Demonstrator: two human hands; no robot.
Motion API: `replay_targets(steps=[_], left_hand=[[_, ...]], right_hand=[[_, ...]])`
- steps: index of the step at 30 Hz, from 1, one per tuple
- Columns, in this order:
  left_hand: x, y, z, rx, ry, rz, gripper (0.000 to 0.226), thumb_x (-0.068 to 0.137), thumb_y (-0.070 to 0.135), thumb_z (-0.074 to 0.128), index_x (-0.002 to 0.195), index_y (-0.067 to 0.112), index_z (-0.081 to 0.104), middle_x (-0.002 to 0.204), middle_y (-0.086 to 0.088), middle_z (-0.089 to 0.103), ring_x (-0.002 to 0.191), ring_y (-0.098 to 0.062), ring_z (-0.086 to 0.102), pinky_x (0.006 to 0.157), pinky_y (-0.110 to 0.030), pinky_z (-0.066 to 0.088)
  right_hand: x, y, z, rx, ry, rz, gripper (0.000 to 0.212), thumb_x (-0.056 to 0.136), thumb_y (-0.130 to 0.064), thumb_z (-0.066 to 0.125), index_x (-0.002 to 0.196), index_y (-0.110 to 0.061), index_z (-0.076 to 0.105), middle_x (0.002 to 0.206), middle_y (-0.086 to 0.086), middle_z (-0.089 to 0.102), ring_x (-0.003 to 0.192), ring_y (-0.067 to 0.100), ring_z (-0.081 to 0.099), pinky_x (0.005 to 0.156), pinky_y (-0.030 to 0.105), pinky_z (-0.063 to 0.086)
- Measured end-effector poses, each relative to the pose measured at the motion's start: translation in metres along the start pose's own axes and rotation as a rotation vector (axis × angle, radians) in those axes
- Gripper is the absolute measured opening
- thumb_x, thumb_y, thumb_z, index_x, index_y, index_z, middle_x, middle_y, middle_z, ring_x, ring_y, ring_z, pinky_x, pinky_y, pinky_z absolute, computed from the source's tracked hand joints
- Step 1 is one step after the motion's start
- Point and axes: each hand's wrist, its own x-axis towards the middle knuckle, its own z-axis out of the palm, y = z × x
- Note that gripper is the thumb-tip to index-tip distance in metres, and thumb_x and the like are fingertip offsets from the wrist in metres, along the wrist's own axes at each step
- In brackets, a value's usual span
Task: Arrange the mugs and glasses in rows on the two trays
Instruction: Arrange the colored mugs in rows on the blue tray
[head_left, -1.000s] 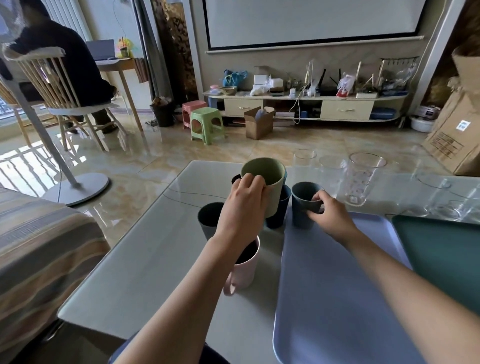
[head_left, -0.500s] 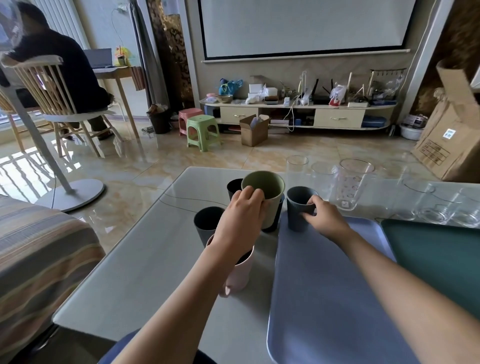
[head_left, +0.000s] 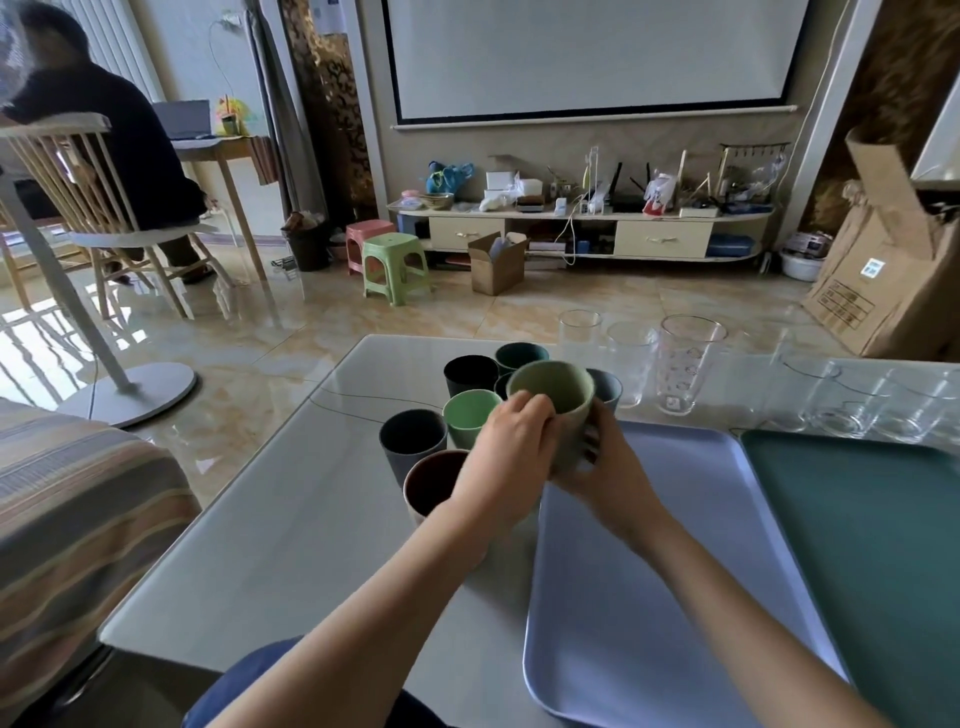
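Both hands hold one olive-green mug (head_left: 558, 402) above the table, near the far left corner of the lilac tray (head_left: 649, 571). My left hand (head_left: 511, 457) grips its near side, fingers over the rim. My right hand (head_left: 605, 462) cups it from below and right. A grey-blue mug (head_left: 608, 387) stands just behind it. On the table to the left stand a light green mug (head_left: 470, 415), a grey mug (head_left: 413, 444), a pink mug (head_left: 434, 480), a black mug (head_left: 470, 371) and a teal mug (head_left: 521, 356). The dark green tray (head_left: 872, 545) lies to the right.
Clear glasses stand along the table's far edge: a tall printed glass (head_left: 685, 364), shorter glasses (head_left: 631, 358) and low tumblers (head_left: 852, 410) at right. A striped sofa arm (head_left: 78, 509) is at left. A fan stand (head_left: 124, 387) and a seated person (head_left: 104, 145) are beyond.
My right hand let go of the grey-blue mug and came to the olive-green mug that my left hand carries; the mug has moved right and nearer, uncovering a light green mug.
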Motion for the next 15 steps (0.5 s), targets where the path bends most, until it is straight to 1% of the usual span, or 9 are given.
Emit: replay_targets(steps=[2, 3, 4, 6, 7, 9, 10, 12, 15], left_hand=[[-0.009, 0.002, 0.009, -0.009, -0.090, 0.057, 0.023, 0.095, 0.021, 0.042, 0.085, 0.003, 0.053, 0.096, -0.015, 0.054, 0.086, -0.030, 0.050, 0.077, -0.047, 0.044], [-0.013, 0.001, 0.012, -0.012, -0.131, 0.083, 0.020, 0.095, 0.020, 0.043, 0.092, 0.004, 0.055, 0.101, -0.013, 0.053, 0.090, -0.029, 0.051, 0.079, -0.046, 0.045], [-0.016, 0.000, 0.012, -0.014, -0.153, 0.099, 0.020, 0.096, 0.020, 0.043, 0.103, 0.006, 0.056, 0.110, -0.011, 0.052, 0.096, -0.028, 0.052, 0.081, -0.044, 0.046], [-0.017, -0.004, 0.007, 0.041, -0.157, 0.077, 0.031, 0.096, 0.021, 0.043, 0.125, 0.014, 0.048, 0.126, -0.005, 0.047, 0.108, -0.025, 0.052, 0.080, -0.041, 0.049], [-0.017, -0.007, 0.003, 0.089, -0.150, 0.039, 0.035, 0.095, 0.020, 0.043, 0.130, 0.018, 0.044, 0.128, -0.003, 0.046, 0.109, -0.024, 0.052, 0.077, -0.040, 0.050], [-0.014, -0.017, -0.008, 0.170, -0.121, -0.036, 0.034, 0.092, 0.012, 0.044, 0.126, 0.018, 0.047, 0.124, -0.003, 0.050, 0.105, -0.026, 0.053, 0.069, -0.039, 0.048], [-0.012, -0.023, -0.013, 0.211, -0.107, -0.072, 0.033, 0.090, 0.008, 0.044, 0.121, 0.018, 0.051, 0.121, -0.003, 0.052, 0.102, -0.026, 0.054, 0.066, -0.038, 0.046], [-0.009, -0.038, -0.022, 0.266, -0.078, -0.138, 0.033, 0.085, 0.002, 0.044, 0.112, 0.017, 0.057, 0.118, -0.004, 0.055, 0.099, -0.027, 0.055, 0.065, -0.035, 0.043], [-0.008, -0.057, -0.033, 0.252, -0.033, -0.234, 0.039, 0.080, -0.005, 0.043, 0.108, 0.015, 0.061, 0.114, -0.005, 0.058, 0.099, -0.029, 0.056, 0.071, -0.037, 0.046]], right_hand=[[-0.005, 0.003, -0.004, -0.042, 0.093, 0.011, 0.067, 0.057, -0.013, 0.078, 0.111, -0.036, 0.045, 0.098, -0.010, 0.062, 0.086, 0.010, 0.061, 0.064, 0.011, 0.051], [-0.008, 0.007, -0.007, -0.038, 0.110, 0.018, 0.065, 0.055, -0.012, 0.078, 0.106, -0.036, 0.046, 0.094, -0.011, 0.061, 0.083, 0.007, 0.061, 0.060, 0.011, 0.051], [-0.008, 0.015, -0.010, -0.027, 0.127, 0.031, 0.067, 0.056, -0.008, 0.081, 0.107, -0.034, 0.047, 0.093, -0.010, 0.062, 0.081, 0.005, 0.060, 0.058, 0.011, 0.051], [-0.006, 0.029, -0.019, -0.060, 0.208, 0.060, 0.064, 0.062, -0.002, 0.084, 0.111, -0.024, 0.049, 0.095, -0.005, 0.062, 0.083, 0.010, 0.061, 0.059, 0.010, 0.049], [-0.004, 0.036, -0.023, -0.112, 0.256, 0.085, 0.063, 0.064, -0.005, 0.084, 0.114, -0.021, 0.050, 0.098, -0.002, 0.063, 0.088, 0.016, 0.062, 0.065, 0.013, 0.050], [0.006, 0.047, -0.031, -0.206, 0.302, 0.149, 0.069, 0.065, -0.016, 0.086, 0.123, -0.016, 0.048, 0.110, 0.004, 0.063, 0.103, 0.024, 0.060, 0.080, 0.027, 0.050], [0.012, 0.051, -0.032, -0.236, 0.305, 0.174, 0.072, 0.065, -0.020, 0.086, 0.126, -0.014, 0.047, 0.116, 0.006, 0.063, 0.108, 0.026, 0.059, 0.084, 0.031, 0.049], [0.022, 0.057, -0.030, -0.279, 0.299, 0.193, 0.075, 0.065, -0.022, 0.086, 0.128, -0.013, 0.047, 0.121, 0.009, 0.062, 0.111, 0.028, 0.058, 0.084, 0.030, 0.046], [0.031, 0.067, -0.022, -0.336, 0.259, 0.209, 0.073, 0.067, -0.019, 0.084, 0.129, -0.011, 0.045, 0.123, 0.013, 0.062, 0.111, 0.030, 0.058, 0.079, 0.027, 0.042]])
